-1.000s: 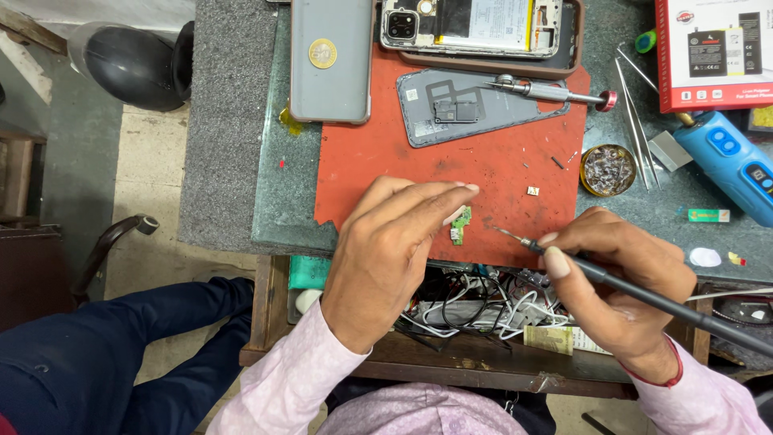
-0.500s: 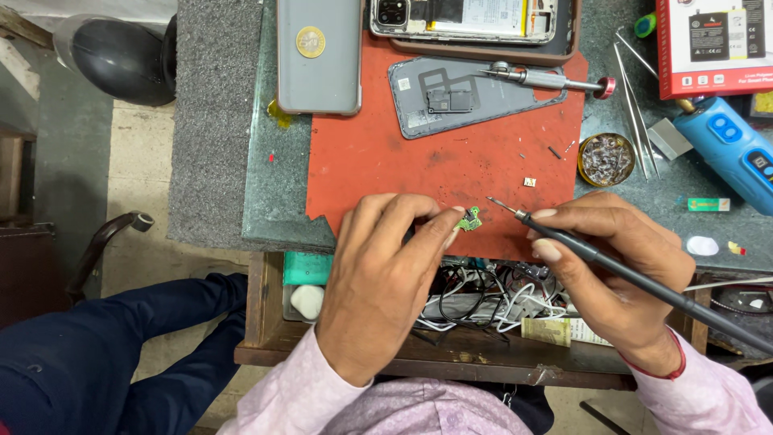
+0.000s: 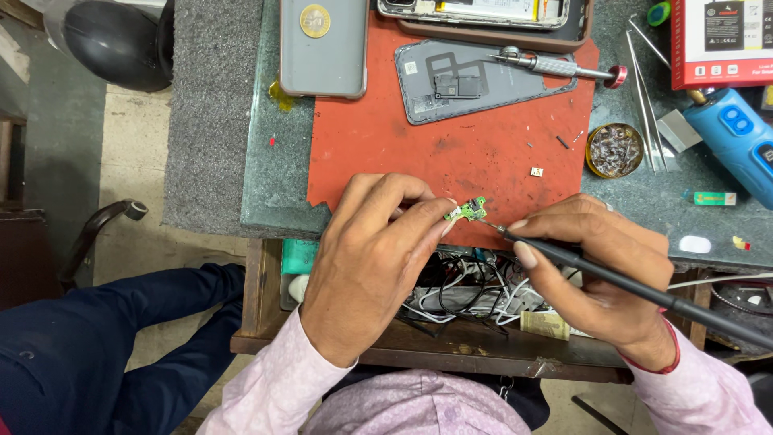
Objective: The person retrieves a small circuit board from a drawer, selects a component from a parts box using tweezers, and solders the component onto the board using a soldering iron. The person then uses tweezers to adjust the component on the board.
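Note:
My left hand pinches a small green circuit board at the near edge of the red work mat. In my right hand I grip a thin black soldering iron like a pen. Its metal tip touches the right end of the small board. Both hands hover over the front edge of the bench, above an open drawer of cables.
On the mat lie a grey phone back cover and a screwdriver. An opened phone sits at the top. A grey phone case, round tin, tweezers, blue tool and red box surround it.
The view has shifted so the bench sits higher in the frame. The iron's tip has closed in on the small board, which my left hand still holds in place.

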